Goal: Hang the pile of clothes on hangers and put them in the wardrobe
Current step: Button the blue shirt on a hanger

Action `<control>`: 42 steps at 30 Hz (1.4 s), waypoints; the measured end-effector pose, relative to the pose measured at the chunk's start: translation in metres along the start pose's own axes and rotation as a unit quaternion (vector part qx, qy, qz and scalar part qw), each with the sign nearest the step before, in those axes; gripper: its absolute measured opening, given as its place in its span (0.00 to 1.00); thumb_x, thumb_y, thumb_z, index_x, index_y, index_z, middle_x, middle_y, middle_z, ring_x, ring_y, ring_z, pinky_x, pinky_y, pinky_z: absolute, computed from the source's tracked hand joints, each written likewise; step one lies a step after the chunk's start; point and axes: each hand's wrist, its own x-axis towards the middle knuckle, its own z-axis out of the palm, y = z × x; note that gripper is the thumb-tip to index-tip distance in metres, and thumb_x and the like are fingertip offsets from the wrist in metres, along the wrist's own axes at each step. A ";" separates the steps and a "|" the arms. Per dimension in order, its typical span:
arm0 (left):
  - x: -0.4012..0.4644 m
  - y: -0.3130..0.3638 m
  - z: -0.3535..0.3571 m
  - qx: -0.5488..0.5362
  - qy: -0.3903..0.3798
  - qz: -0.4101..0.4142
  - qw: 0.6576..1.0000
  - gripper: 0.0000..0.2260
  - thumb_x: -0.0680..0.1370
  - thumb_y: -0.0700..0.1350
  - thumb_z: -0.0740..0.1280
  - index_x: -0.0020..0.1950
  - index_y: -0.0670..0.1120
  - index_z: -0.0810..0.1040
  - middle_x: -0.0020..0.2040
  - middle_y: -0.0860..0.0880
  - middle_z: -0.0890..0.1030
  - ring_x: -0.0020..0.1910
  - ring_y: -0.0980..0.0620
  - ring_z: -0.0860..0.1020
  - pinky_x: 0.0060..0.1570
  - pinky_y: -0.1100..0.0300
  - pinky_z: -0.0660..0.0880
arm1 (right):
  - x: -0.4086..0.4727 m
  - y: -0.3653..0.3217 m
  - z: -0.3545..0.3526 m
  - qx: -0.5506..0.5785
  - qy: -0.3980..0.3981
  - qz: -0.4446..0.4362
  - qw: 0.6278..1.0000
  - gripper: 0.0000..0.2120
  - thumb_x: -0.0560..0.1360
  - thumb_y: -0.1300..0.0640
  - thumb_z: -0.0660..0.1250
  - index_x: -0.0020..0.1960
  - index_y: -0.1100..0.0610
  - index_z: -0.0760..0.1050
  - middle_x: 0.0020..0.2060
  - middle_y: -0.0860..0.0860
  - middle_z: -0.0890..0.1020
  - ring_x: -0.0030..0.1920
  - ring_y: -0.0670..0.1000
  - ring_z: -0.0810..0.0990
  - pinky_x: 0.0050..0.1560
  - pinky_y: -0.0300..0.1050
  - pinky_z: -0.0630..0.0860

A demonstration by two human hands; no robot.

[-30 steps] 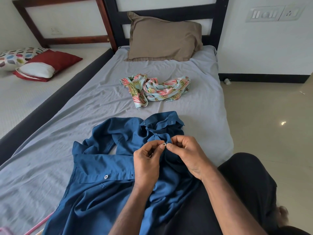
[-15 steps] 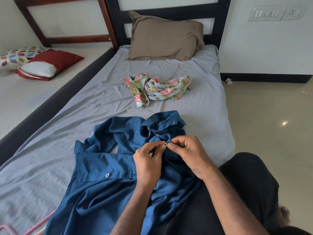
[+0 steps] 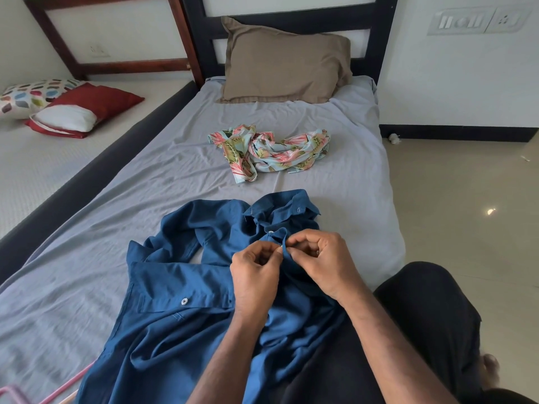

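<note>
A blue button-up shirt lies spread on the grey bed sheet, its collar toward the pillow. My left hand and my right hand meet just below the collar, each pinching an edge of the shirt's front placket around a small white button. Farther up the bed lies a crumpled floral shirt, untouched. A pink hanger pokes in at the bottom left edge, partly under the blue shirt.
A brown pillow leans on the black headboard. A second bed at left holds a red cushion and patterned pillow. Tiled floor lies to the right. My dark-trousered knee is at bottom right.
Both hands stay at the placket below the collar; the fingers have shifted slightly around the button. The view has drifted a little.
</note>
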 end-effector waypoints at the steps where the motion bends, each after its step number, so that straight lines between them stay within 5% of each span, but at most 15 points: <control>1: 0.000 -0.001 0.000 -0.008 -0.004 -0.012 1.000 0.08 0.77 0.38 0.72 0.39 0.47 0.84 0.30 0.49 0.80 0.28 0.54 0.71 0.31 0.59 0.69 | 0.000 0.001 0.001 -0.024 0.009 -0.022 0.999 0.07 0.73 0.65 0.76 0.47 0.54 0.85 0.37 0.42 0.86 0.39 0.44 0.85 0.42 0.35 0.79; 5: 0.002 -0.003 -0.004 -0.032 -0.028 -0.052 0.998 0.07 0.78 0.38 0.70 0.40 0.43 0.83 0.33 0.38 0.78 0.32 0.46 0.69 0.35 0.52 0.68 | 0.000 0.004 0.006 -0.086 0.024 -0.089 0.992 0.08 0.73 0.65 0.76 0.50 0.56 0.86 0.41 0.40 0.85 0.40 0.40 0.84 0.43 0.30 0.77; 10: 0.004 -0.002 -0.007 -0.034 -0.052 -0.081 0.995 0.07 0.79 0.35 0.66 0.41 0.37 0.81 0.32 0.42 0.73 0.29 0.48 0.66 0.28 0.57 0.64 | -0.001 0.007 0.006 -0.111 0.016 -0.111 0.987 0.09 0.73 0.64 0.76 0.52 0.57 0.85 0.43 0.45 0.87 0.43 0.37 0.83 0.45 0.29 0.77; 17: 0.004 -0.002 -0.012 -0.061 -0.075 -0.086 0.992 0.08 0.75 0.40 0.65 0.44 0.35 0.80 0.43 0.25 0.76 0.41 0.42 0.74 0.44 0.45 0.70 | 0.000 0.008 0.008 -0.128 -0.023 -0.095 0.987 0.09 0.73 0.62 0.76 0.52 0.55 0.84 0.40 0.44 0.85 0.41 0.41 0.82 0.44 0.33 0.78; 22: 0.005 0.000 -0.010 -0.074 -0.082 -0.096 0.989 0.11 0.79 0.45 0.66 0.44 0.39 0.82 0.39 0.34 0.78 0.38 0.41 0.71 0.39 0.46 0.67 | 0.000 0.009 0.009 -0.119 0.017 -0.091 0.989 0.10 0.72 0.65 0.76 0.52 0.56 0.85 0.41 0.42 0.83 0.42 0.38 0.81 0.44 0.28 0.75; 25: 0.003 0.002 -0.011 -0.102 -0.095 -0.121 0.983 0.09 0.81 0.42 0.67 0.45 0.42 0.85 0.43 0.25 0.77 0.39 0.39 0.72 0.36 0.48 0.66 | 0.000 0.007 0.009 -0.105 0.024 -0.078 0.991 0.10 0.73 0.67 0.75 0.52 0.57 0.85 0.42 0.41 0.84 0.43 0.38 0.82 0.45 0.28 0.76; 29: 0.003 0.003 -0.014 -0.125 -0.098 -0.136 0.978 0.08 0.81 0.41 0.68 0.45 0.41 0.84 0.45 0.28 0.80 0.40 0.39 0.74 0.35 0.54 0.69 | 0.000 0.005 0.009 -0.092 0.023 -0.071 0.993 0.10 0.74 0.68 0.74 0.53 0.58 0.85 0.44 0.41 0.84 0.46 0.38 0.83 0.47 0.28 0.76; 35: 0.004 0.004 -0.015 -0.155 -0.108 -0.156 0.970 0.10 0.81 0.35 0.64 0.42 0.42 0.80 0.38 0.44 0.79 0.35 0.51 0.76 0.36 0.59 0.73 | 0.000 0.005 0.010 -0.093 0.016 -0.072 0.993 0.10 0.74 0.67 0.75 0.52 0.57 0.86 0.43 0.40 0.84 0.45 0.39 0.83 0.46 0.28 0.76; 40: 0.003 0.003 -0.016 -0.146 -0.115 -0.162 0.969 0.09 0.82 0.35 0.63 0.44 0.39 0.80 0.34 0.45 0.79 0.29 0.54 0.75 0.29 0.65 0.71 | -0.001 0.008 0.011 -0.109 0.005 -0.086 0.990 0.08 0.73 0.65 0.76 0.51 0.56 0.86 0.43 0.44 0.85 0.43 0.40 0.82 0.44 0.28 0.76; 42: 0.001 0.001 -0.016 -0.138 -0.111 -0.160 0.971 0.09 0.82 0.36 0.64 0.45 0.37 0.81 0.39 0.40 0.84 0.34 0.49 0.81 0.36 0.59 0.78 | -0.001 0.009 0.011 -0.120 -0.006 -0.087 0.989 0.08 0.73 0.64 0.76 0.51 0.56 0.86 0.43 0.45 0.85 0.43 0.41 0.82 0.44 0.29 0.76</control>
